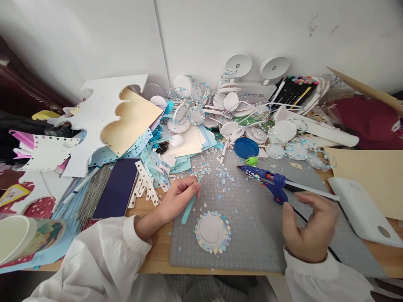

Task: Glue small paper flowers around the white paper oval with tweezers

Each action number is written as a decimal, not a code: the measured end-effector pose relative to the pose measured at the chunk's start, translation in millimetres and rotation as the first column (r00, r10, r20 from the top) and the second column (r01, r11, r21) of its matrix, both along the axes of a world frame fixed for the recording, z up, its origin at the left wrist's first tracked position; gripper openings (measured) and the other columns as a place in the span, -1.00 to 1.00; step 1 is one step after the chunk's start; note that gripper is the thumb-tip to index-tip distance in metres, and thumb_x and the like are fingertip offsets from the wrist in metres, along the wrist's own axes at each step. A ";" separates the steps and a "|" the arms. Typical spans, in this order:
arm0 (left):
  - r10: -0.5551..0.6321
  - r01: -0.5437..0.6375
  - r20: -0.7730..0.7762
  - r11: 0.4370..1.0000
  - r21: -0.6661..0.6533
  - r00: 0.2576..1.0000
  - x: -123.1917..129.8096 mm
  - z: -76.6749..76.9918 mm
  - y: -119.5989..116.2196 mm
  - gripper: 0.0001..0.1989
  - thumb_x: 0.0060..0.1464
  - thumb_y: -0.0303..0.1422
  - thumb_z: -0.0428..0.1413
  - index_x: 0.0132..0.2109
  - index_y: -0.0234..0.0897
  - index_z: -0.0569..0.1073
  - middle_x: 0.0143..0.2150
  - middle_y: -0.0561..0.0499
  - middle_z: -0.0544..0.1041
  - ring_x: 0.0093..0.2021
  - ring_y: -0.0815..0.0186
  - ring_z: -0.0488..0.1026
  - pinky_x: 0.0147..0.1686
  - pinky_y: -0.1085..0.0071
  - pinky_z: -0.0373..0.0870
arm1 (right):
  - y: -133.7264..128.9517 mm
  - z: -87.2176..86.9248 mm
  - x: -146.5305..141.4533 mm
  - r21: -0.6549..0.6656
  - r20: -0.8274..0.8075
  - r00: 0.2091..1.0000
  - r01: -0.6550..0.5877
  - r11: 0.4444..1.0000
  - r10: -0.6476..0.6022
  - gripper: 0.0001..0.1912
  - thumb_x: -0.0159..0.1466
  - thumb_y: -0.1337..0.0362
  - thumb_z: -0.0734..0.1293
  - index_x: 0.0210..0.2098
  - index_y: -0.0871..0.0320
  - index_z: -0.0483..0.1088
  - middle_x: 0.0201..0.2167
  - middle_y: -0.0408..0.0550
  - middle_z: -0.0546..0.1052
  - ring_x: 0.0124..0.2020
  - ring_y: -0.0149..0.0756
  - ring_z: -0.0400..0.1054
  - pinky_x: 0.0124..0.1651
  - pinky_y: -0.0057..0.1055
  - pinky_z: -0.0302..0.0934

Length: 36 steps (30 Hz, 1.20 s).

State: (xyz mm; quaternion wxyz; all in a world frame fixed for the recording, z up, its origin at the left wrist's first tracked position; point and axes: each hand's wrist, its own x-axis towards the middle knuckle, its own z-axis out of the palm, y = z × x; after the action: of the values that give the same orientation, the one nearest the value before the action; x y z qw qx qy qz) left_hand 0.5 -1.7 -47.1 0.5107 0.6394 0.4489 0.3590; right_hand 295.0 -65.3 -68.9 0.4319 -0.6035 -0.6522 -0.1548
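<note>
My left hand (181, 198) pinches a teal stick (189, 208) that slants down over the grey cutting mat (248, 239). Just right of it lies a white paper disc (213, 230) edged with small blue, yellow and white paper stars. A blue glue gun (272, 181) with a clear glue stick in its back rests on the mat, its nozzle pointing left. My right hand (310, 224) is raised just below the back of the glue gun, thumb and fingers apart, holding nothing. Loose tiny stars (224, 175) are scattered ahead of the disc.
White discs with starry wire rings (195, 98) pile up against the wall. A blue lid (246, 147) stands behind the glue gun. At the right is a white box (362, 209); at the left lie a dark blue box (117, 188), cut paper and a paper cup (31, 237).
</note>
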 end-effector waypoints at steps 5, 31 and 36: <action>-0.056 0.058 -0.027 0.997 0.042 0.998 0.0 -0.2 -0.3 -0.63 0.20 -0.26 -0.05 -0.55 -0.29 0.31 -0.55 0.10 0.23 -0.48 0.41 0.21 -0.41 0.49 0.18 | 21.5 -3.3 -11.0 -0.252 0.192 0.981 0.060 0.966 -0.011 -0.55 0.27 0.10 0.23 -0.02 0.35 0.26 -0.19 0.28 0.40 -0.06 0.11 0.28 -0.04 0.04 0.20; -0.242 0.246 -0.047 0.964 0.097 0.969 -0.4 5.1 -0.9 -0.60 0.24 -0.28 -0.09 -0.55 -0.31 0.30 -0.54 0.09 0.24 -0.47 0.41 0.23 -0.40 0.49 0.17 | 53.1 -2.0 -53.0 -0.327 -0.259 0.966 -0.098 0.940 0.011 -0.85 -0.04 0.23 0.31 -0.57 0.07 0.21 -0.75 -0.19 0.33 -0.71 -0.30 0.24 -0.61 -0.38 0.17; -0.267 0.272 -0.056 0.958 0.094 0.962 -0.1 6.1 -0.8 -0.60 0.24 -0.28 -0.09 -0.54 -0.30 0.31 -0.54 0.07 0.27 -0.46 0.39 0.25 -0.38 0.47 0.18 | 54.0 0.4 -53.7 -0.316 -0.278 0.961 -0.102 0.943 0.011 -0.85 -0.04 0.23 0.30 -0.58 0.06 0.20 -0.75 -0.19 0.33 -0.71 -0.31 0.25 -0.63 -0.39 0.18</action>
State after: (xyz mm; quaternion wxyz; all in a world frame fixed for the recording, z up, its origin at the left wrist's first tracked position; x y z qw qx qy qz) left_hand 0.3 -2.5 -40.9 0.5123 0.7270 0.3497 0.2946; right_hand 241.2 -11.3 -68.5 0.4155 -0.6630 -0.6205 0.0527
